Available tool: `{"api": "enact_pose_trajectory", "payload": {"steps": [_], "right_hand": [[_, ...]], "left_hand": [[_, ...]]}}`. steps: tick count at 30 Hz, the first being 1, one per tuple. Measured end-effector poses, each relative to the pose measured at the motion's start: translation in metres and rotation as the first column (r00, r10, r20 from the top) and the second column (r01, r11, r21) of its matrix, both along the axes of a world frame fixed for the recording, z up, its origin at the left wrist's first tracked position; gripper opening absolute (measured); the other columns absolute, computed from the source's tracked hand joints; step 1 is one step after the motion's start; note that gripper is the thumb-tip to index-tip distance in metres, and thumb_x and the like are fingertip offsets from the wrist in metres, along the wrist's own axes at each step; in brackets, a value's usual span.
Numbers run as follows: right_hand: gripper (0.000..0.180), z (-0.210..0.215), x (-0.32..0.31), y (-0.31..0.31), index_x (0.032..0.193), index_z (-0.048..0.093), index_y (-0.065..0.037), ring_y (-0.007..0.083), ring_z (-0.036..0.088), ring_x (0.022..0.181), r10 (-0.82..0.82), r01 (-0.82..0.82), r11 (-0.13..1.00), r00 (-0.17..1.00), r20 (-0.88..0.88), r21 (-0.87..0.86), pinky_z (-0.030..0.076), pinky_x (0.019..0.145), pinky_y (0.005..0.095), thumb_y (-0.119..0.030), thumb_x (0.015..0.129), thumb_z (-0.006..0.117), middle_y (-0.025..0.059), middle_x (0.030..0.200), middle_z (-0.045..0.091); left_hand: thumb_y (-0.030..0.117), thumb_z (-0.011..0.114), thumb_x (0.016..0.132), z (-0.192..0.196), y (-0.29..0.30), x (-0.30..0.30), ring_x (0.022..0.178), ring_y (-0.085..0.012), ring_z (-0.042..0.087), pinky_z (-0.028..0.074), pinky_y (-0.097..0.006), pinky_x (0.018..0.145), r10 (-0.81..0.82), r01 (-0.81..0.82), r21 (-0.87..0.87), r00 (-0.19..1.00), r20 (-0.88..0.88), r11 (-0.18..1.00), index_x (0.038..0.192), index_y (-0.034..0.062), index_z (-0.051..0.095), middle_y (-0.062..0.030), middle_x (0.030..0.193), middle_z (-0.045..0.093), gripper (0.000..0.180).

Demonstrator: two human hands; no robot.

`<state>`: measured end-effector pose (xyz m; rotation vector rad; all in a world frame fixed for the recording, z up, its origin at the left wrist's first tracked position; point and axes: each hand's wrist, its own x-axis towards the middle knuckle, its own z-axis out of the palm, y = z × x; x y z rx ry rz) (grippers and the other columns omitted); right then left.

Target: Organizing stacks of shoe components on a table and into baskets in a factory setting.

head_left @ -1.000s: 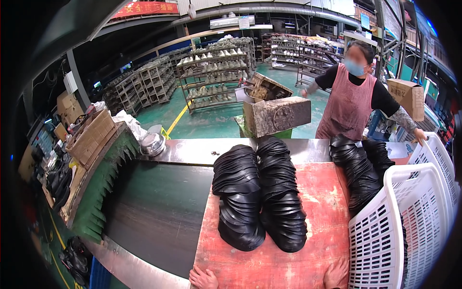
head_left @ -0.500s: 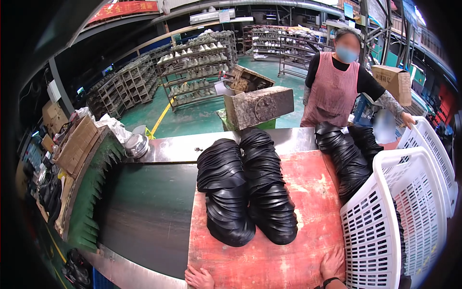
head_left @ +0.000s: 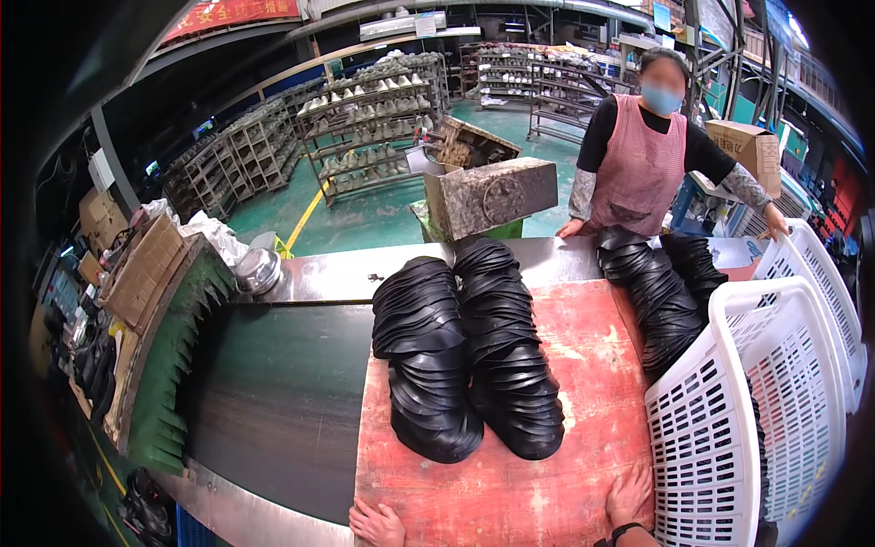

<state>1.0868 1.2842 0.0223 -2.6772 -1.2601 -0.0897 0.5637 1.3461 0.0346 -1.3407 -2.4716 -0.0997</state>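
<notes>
Left hand (head_left: 379, 525): laid at the near left edge of the red-topped desk (head_left: 510, 497), fingers spread and released.
Right hand (head_left: 631, 494): flat near the desk's right edge, fingers released, a dark band (head_left: 626, 529) at the wrist.
Near basket (head_left: 700, 456): white, slatted, just beside the right hand.
Black stacks: thin layered pieces in a left stack (head_left: 422, 356) and a right stack (head_left: 508, 346), side by side on the desk, beyond both hands.
Belt (head_left: 273, 392): dark green, left of the stacks.
Metal ledge (head_left: 337, 276): across the far side, a metal bowl (head_left: 258, 271) at its left end.
Co-worker (head_left: 643, 164): behind the ledge, one hand on the far basket (head_left: 814, 273).
Rack (head_left: 365, 137): shoes on its shelves, well back.
</notes>
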Motion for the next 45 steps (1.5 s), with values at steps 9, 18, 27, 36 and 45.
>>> {"api": "enact_pose_trajectory", "payload": {"steps": [9,18,27,36,45], "right_hand": [[0.071,0.016,-0.003,-0.006,0.156,0.038,-0.005,0.0422,0.03,0.15,-0.097,0.092,0.994,0.992,-0.084,-0.063,0.023,0.123,0.0534,-0.033,0.094,0.059,0.0219,0.162,0.034],[0.063,0.007,-0.005,0.012,0.147,0.049,-0.002,0.0428,0.039,0.142,-0.067,0.066,0.996,0.998,0.014,0.052,0.031,0.118,0.0553,-0.035,0.094,0.058,0.0273,0.149,0.046],[0.064,0.003,0.0,0.0,0.148,0.049,-0.005,0.0397,0.034,0.147,-0.081,0.081,0.996,0.997,-0.005,0.032,0.028,0.119,0.0561,-0.04,0.095,0.058,0.0228,0.156,0.041],[0.062,0.01,-0.005,0.012,0.148,0.049,-0.006,0.0383,0.035,0.147,-0.06,0.062,0.998,0.996,-0.071,0.032,0.028,0.12,0.0551,-0.039,0.096,0.056,0.0219,0.154,0.043],[0.061,0.008,-0.003,0.005,0.147,0.051,-0.005,0.0401,0.034,0.147,-0.043,0.045,0.998,0.999,-0.031,0.052,0.027,0.12,0.0567,-0.039,0.096,0.057,0.0217,0.155,0.043]], "left_hand": [[0.044,0.059,0.096,-0.001,0.006,0.007,0.112,-0.0363,0.063,0.052,-0.051,0.095,-0.051,0.053,0.011,0.987,-0.155,0.999,0.144,0.0067,0.052,-0.0181,0.128,0.061,0.062],[0.044,0.058,0.097,0.02,0.007,0.011,0.095,-0.0315,0.065,0.056,-0.046,0.078,-0.13,0.149,0.043,0.944,-0.305,0.988,0.141,0.0065,0.054,-0.0154,0.117,0.064,0.058],[0.043,0.058,0.097,0.001,0.004,0.012,0.095,-0.0329,0.065,0.056,-0.047,0.078,-0.364,0.38,0.008,0.893,-0.263,0.925,0.14,0.0055,0.054,-0.0172,0.118,0.064,0.057],[0.042,0.058,0.098,-0.056,-0.004,-0.037,0.096,-0.0343,0.066,0.056,-0.048,0.079,-0.448,0.463,-0.009,0.852,-0.271,0.886,0.14,0.0044,0.054,-0.019,0.119,0.063,0.056],[0.04,0.058,0.098,0.006,0.003,0.01,0.096,-0.0357,0.066,0.056,-0.049,0.079,-0.37,0.384,-0.005,0.885,-0.284,0.923,0.139,0.0034,0.054,-0.0208,0.12,0.063,0.056]]}}
